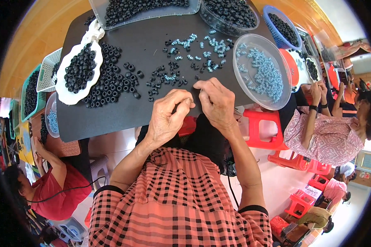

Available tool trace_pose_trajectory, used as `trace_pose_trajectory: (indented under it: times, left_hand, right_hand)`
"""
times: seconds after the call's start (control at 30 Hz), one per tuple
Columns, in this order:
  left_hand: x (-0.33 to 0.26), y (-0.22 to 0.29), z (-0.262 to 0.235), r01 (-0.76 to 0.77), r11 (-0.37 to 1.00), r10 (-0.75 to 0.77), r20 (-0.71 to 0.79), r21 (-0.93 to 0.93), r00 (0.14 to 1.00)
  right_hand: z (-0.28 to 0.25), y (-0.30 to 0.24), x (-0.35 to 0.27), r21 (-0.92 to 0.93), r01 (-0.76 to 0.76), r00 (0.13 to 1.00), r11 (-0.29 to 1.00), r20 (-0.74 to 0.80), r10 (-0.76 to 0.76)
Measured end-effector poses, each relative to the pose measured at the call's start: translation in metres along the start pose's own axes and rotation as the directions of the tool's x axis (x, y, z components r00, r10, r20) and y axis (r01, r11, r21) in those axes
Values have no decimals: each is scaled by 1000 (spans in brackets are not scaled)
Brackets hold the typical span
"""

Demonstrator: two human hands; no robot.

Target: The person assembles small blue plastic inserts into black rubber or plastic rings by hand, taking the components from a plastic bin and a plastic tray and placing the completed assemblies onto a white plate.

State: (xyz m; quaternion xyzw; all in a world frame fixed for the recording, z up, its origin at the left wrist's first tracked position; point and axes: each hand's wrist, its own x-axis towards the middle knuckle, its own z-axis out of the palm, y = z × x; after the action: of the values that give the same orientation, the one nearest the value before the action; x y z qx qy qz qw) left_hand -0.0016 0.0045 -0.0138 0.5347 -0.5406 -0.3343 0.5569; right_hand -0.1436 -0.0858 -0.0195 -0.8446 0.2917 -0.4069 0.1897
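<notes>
My left hand (pixel 170 116) and my right hand (pixel 217 103) are raised side by side at the near edge of the dark table (pixel 111 127). Curled fingers and thumb press together on each; anything small inside the pinch is hidden. Just beyond them lie loose small black parts (pixel 165 76) and pale blue spring-like coils (pixel 210 48). Close to my right hand stands a round clear tub (pixel 285 99) holding light blue coils (pixel 264 76). Left of my left hand, black ring-shaped pieces (pixel 111 88) spread beside a white scalloped plate (pixel 66 96) heaped with black pieces (pixel 80 70).
At the far edge sit a clear rectangular bin (pixel 152 18) and a round clear container (pixel 224 29), both full of black pieces. A blue basket (pixel 272 35) is at the far right. Red stools (pixel 264 127) stand right; people (pixel 62 189) work at both sides.
</notes>
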Motion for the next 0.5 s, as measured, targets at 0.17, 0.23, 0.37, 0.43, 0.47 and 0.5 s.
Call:
trace_pose_trajectory:
  times: [0.17, 0.23, 0.37, 0.43, 0.47, 0.5]
  left_hand:
    - [-2, -6, 2, -41, 999, 41, -8, 18, 999]
    - [-1, -4, 5, -98, 995, 99, -33, 37, 995]
    - [-2, 1, 3, -84, 995, 85, -16, 54, 996]
    - [-2, 1, 4, -58, 997, 59, -27, 52, 998]
    - [-3, 0, 4, -59, 997, 61, -33, 53, 998]
    - [-4, -1, 4, -94, 993, 96, -25, 69, 995]
  right_hand:
    - [1, -1, 0, 30, -33, 998, 999, -57, 34]
    - [-1, -3, 0, 18, -76, 996, 997, -39, 76]
    - [-1, -2, 1, 32, -122, 992, 992, -32, 123]
    - [-1, -2, 2, 42, -132, 991, 990, -30, 133]
    - [-2, -3, 2, 51, -148, 988, 988, -28, 149]
    - [-2, -4, 1, 53, -142, 989, 988, -24, 144]
